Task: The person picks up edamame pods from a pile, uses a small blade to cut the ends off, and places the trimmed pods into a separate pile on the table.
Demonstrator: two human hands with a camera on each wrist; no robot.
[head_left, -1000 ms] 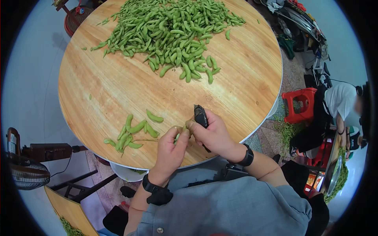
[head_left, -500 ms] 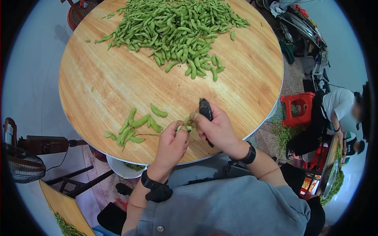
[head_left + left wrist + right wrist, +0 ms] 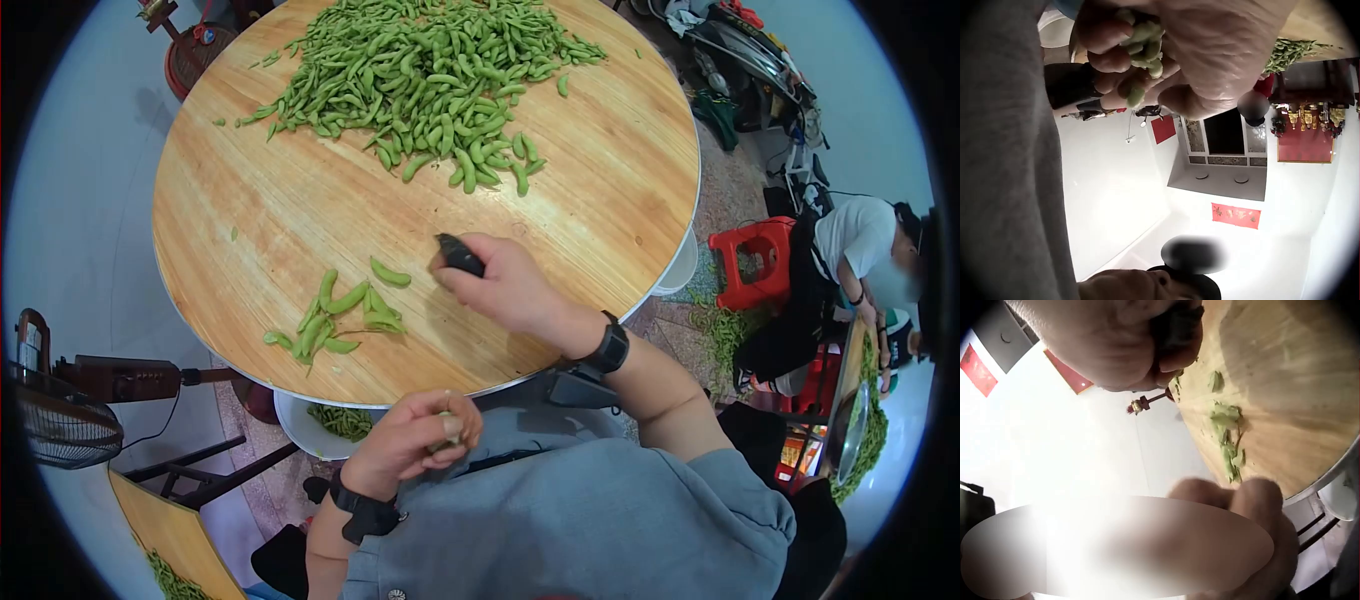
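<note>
My left hand (image 3: pixel 420 435) is off the table's front edge, close to my body. Its curled fingers hold several pale green shelled soybeans (image 3: pixel 1144 47), seen in the left wrist view. Over the table, my right hand (image 3: pixel 505 285) grips a black tapered object (image 3: pixel 460 256) that sticks out past the thumb; its kind cannot be made out. To the left of that hand lies a small group of green soybean pods (image 3: pixel 317 330), some flattened. One curved pod (image 3: pixel 390 273) lies just apart from them. A large heap of pods (image 3: pixel 420 80) covers the far side.
The round wooden table (image 3: pixel 230 280) has a pale rim. A white basin (image 3: pixel 295 425) holding green pieces stands below its front left edge. At left is a fan (image 3: pixel 70 430). To the right are a red stool (image 3: pixel 755 265) and a person in a white shirt (image 3: pixel 860 240).
My hands worked together on a pod near the table's front; now they are apart. The left has drawn back towards my body, and the right has moved left and farther over the table.
</note>
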